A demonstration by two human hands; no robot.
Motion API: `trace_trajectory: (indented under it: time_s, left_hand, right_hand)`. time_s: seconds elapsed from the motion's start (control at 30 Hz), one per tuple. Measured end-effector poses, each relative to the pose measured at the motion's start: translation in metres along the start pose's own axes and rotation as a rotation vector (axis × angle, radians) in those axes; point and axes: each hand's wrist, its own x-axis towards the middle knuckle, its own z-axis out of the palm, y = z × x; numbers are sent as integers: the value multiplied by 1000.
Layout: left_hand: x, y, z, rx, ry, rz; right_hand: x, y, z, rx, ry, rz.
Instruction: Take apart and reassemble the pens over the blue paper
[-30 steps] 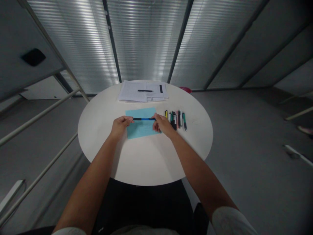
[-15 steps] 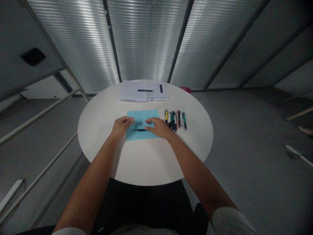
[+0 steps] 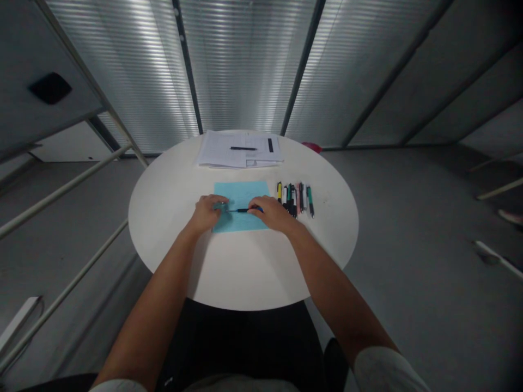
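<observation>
A sheet of light blue paper [image 3: 241,224] lies on the white round table [image 3: 245,272]. Above it, my right hand [image 3: 269,211] pinches a slim pen-like tool [image 3: 242,210] with a black grip, a bit of blue at the right end and a thin shaft pointing left. The hand partly covers the tool's blue end. My left hand [image 3: 208,212] is at the paper's left edge, thumb and index finger apart around the space by the shaft's tip. Whether the tip touches those fingers cannot be made out.
Several pens [image 3: 295,200] in yellow, black, white, green and pink lie in a row right of the paper. Stacked white papers [image 3: 218,149] with a black pen [image 3: 243,148] on top occupy the far side. A metal frame [image 3: 65,188] stands left of the table.
The pen-like tool was lying on the blue paper under my open right hand; now that hand grips it, raised slightly. My left thumb and index finger have spread and moved toward the tip.
</observation>
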Motion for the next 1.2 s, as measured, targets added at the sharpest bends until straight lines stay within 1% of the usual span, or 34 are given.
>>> trace_trajectory:
  time_s: [0.07, 0.13, 0.3, 0.4, 0.47, 0.63, 0.73, 0.8, 0.87, 0.93, 1.03, 1.13, 1.2]
  left_hand:
    - [-1, 4, -2, -33, -14, 61]
    - [-3, 9, -4, -60, -19, 78]
    - [-3, 16, -4, -226, -5, -35]
    - [-1, 16, -5, -277, 9, -92]
    - [1, 13, -6, -282, 51, -121]
    - [5, -1, -8, -317, 257, -212]
    - [6, -9, -8, -310, 324, -222]
    - [6, -12, -8, -300, 345, -231]
    - [5, -13, -7, -292, 338, -238]
    - [5, -14, -5, -290, 304, -232]
    - [5, -14, -3, -263, 259, -215]
    - [5, -16, -1, -224, 239, -208]
    - [5, -18, 0, -220, 238, -208]
  right_hand:
    - [1, 1, 1, 26, 32, -12]
    - [1, 1, 2, 50, 52, -22]
    - [2, 2, 0, 64, 48, -11]
    - [-2, 8, -6, 136, 101, 81]
    - [-6, 13, -13, 266, 112, 174]
    - [-18, 23, -33, 606, 1, 334]
    - [-21, 21, -43, 790, -3, 355]
    - [-20, 17, -47, 862, 50, 335]
    - [-19, 14, -47, 902, 119, 331]
    - [-18, 12, -46, 951, 167, 353]
    - [-17, 10, -44, 1047, 158, 346]
    - [-15, 6, -42, 1048, 121, 261]
    - [-12, 4, -40, 991, 178, 226]
